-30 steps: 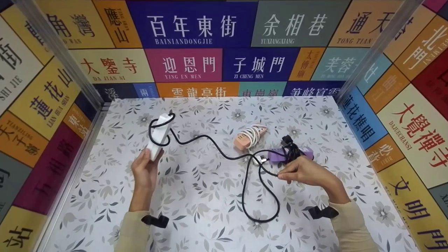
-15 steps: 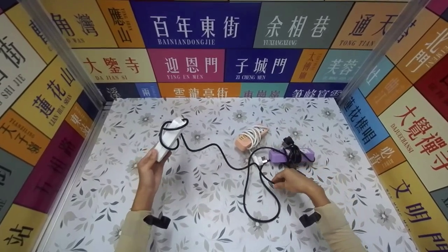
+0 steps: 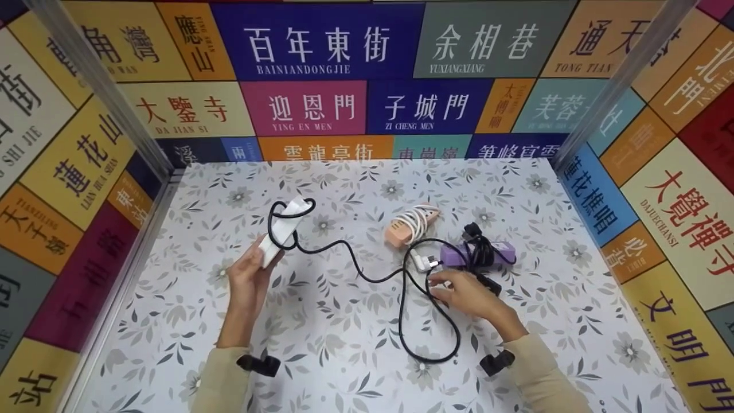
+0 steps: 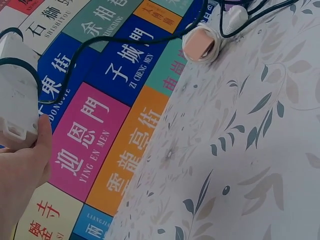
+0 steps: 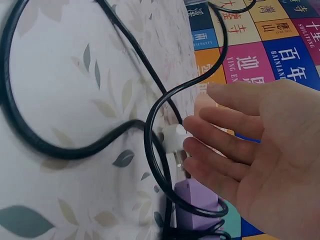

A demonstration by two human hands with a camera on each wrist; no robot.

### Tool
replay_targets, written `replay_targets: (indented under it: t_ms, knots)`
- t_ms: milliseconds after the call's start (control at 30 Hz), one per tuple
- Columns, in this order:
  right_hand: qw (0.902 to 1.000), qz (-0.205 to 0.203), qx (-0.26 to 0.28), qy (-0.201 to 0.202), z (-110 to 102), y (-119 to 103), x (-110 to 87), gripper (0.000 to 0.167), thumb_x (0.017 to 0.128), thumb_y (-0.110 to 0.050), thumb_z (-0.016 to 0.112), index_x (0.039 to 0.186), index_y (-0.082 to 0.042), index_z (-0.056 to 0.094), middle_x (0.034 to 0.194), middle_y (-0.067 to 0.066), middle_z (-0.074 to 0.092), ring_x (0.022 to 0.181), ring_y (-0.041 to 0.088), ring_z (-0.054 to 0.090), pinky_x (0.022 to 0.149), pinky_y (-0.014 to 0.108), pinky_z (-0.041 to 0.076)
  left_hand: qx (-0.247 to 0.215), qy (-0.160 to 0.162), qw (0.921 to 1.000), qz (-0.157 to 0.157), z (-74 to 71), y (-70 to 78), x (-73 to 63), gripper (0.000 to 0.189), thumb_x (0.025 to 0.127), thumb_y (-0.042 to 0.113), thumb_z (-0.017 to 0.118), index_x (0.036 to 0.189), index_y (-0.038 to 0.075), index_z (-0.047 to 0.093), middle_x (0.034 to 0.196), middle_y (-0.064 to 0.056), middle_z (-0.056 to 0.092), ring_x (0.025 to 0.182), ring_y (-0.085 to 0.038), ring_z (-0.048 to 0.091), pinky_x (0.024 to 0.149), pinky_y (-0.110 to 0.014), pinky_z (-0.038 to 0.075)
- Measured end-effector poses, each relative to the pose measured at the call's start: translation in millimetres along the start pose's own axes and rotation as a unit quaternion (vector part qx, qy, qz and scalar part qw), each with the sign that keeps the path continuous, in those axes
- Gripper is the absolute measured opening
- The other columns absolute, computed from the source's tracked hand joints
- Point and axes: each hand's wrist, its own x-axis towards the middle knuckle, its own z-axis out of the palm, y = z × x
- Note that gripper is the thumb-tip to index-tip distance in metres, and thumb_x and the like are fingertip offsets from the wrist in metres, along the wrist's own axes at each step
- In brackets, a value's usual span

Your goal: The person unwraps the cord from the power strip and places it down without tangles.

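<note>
My left hand (image 3: 246, 281) grips the lower end of a white power strip (image 3: 284, 229), tilted with its far end pointing up and right. Black cord (image 3: 338, 244) loops loosely around the strip. From there it runs right across the table and makes a large loop near my right hand (image 3: 467, 295). In the right wrist view the fingers (image 5: 220, 137) are slightly bent and spread, right beside the cord, with nothing gripped. A black plug (image 3: 487, 284) shows partly behind that hand.
An orange power strip (image 3: 399, 232) wrapped in white cord lies centre-right, its white plug (image 3: 424, 262) just below. Beside it sits a purple power strip (image 3: 453, 256) with bundled black cord. Panels printed with characters (image 3: 309, 106) wall the flowered tabletop (image 3: 344, 344) on three sides.
My right hand has let go of the cord and moved left. The left hand has shifted the white power strip slightly right and nearer, tilting it further right.
</note>
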Motion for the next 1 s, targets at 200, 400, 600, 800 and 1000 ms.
replay_targets:
  t_ms: [200,400,600,800,1000]
  knots:
    - [0.9960,-0.071,0.028,0.046,11,-20,11.4,0.031,0.096,-0.012,0.065,0.125,-0.005,0.069,0.121,0.014,0.070,0.109,0.035,0.066,0.092,0.049,0.056,-0.013,-0.006,0.9999,0.001,0.1,1.6,-1.6,0.019,0.100,0.010,0.059,0.110,0.005,0.073,0.128,-0.003,0.067,0.114,-0.018,0.067,0.105,-0.036,0.053]
    - [0.9906,-0.101,0.052,0.076,26,-44,24.5,0.031,0.095,-0.009,0.066,0.126,-0.007,0.069,0.124,0.012,0.068,0.113,0.033,0.065,0.096,0.050,0.055,-0.016,-0.020,0.9996,0.007,-0.9,-1.1,-1.4,0.019,0.100,0.010,0.059,0.112,0.005,0.073,0.126,-0.003,0.070,0.113,-0.018,0.068,0.104,-0.036,0.054]
    - [0.9835,-0.138,0.029,0.113,40,-60,38.6,0.033,0.093,-0.007,0.068,0.126,-0.007,0.068,0.125,0.013,0.063,0.118,0.030,0.060,0.097,0.046,0.053,-0.015,-0.018,0.9997,0.008,-1.7,-2.0,-1.1,0.019,0.100,0.009,0.058,0.111,0.006,0.073,0.126,-0.003,0.070,0.113,-0.018,0.068,0.104,-0.037,0.054]
    - [0.9828,-0.147,-0.001,0.111,50,-73,53.0,0.038,0.092,-0.011,0.071,0.130,-0.008,0.066,0.138,0.016,0.051,0.132,0.033,0.047,0.110,0.051,0.043,0.001,-0.015,0.9999,0.005,1.6,-1.6,-1.8,0.021,0.102,0.008,0.054,0.113,0.005,0.072,0.128,-0.003,0.068,0.117,-0.018,0.066,0.106,-0.038,0.052]
    - [0.9861,-0.136,0.002,0.095,50,-90,75.7,0.050,0.095,-0.017,0.066,0.142,-0.008,0.053,0.143,0.016,0.050,0.137,0.035,0.045,0.115,0.055,0.038,0.002,-0.018,0.9998,0.006,5.4,-2.9,-0.2,0.021,0.101,0.011,0.056,0.114,0.007,0.072,0.127,-0.003,0.068,0.118,-0.018,0.065,0.106,-0.036,0.052]
